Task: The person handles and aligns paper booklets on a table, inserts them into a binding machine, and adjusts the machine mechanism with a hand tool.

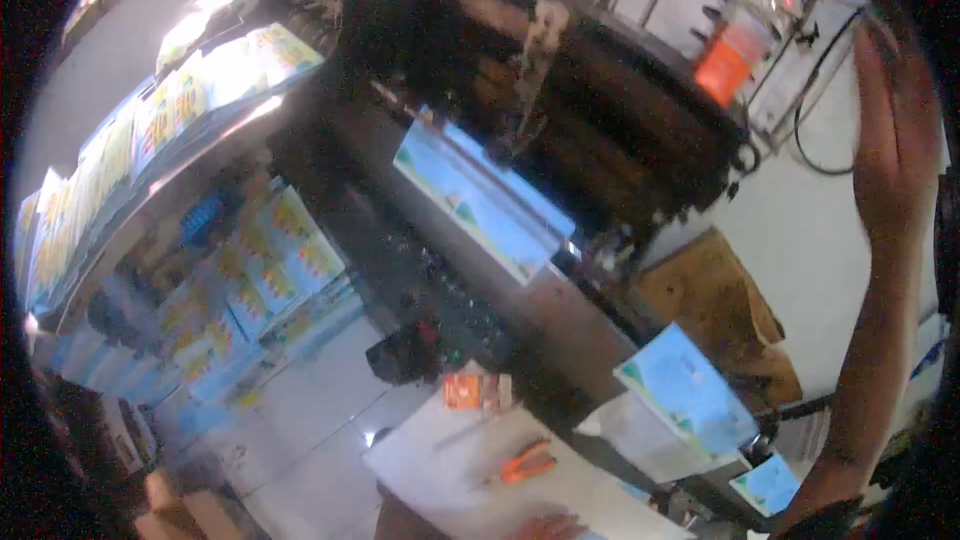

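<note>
Head view: right hand (893, 130) raised, unobstructed.

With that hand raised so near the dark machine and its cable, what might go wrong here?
1. The raised right hand is close to the looping black cable; it might snag it.
2. The printed sheets overhang the machine's edge and may slide off.
3. The orange-handled pliers lie loose on the white table beside the left hand; a nudge might knock them off.

Glossy printed blue-and-yellow paper sheets (480, 202) lay on the dark, grimy metal machine (600, 130). Brown rough cardboard piece (715, 305) looked matt. Orange-handled pliers (527, 463) showed smooth plastic grips on matt white paper (440, 465).
</note>
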Available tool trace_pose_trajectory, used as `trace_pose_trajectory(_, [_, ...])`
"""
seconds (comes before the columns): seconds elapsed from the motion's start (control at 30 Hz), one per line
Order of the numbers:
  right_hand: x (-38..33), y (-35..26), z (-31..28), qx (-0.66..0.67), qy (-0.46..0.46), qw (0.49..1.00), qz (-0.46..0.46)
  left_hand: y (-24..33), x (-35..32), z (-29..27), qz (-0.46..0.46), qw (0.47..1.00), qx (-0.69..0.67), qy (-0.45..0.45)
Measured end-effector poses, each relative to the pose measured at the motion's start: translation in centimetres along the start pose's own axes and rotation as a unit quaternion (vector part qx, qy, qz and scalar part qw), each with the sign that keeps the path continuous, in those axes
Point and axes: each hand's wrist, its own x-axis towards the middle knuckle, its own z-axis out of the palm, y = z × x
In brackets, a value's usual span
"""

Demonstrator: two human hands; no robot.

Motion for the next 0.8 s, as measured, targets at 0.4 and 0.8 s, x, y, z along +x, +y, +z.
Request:
trace_pose_trajectory(0.4, [-45.8,-10.9,-33.4,0.302,-0.506,0.706,0.392,-1.4,2.0,2.6,0.116,0.988,0.089,0.048])
trace_pose_trajectory(0.8, [-49.4,-20.9,-38.1,0.327,-0.515,0.706,0.36,-0.2,0.7,2.8,0.112,0.99,0.059,0.069])
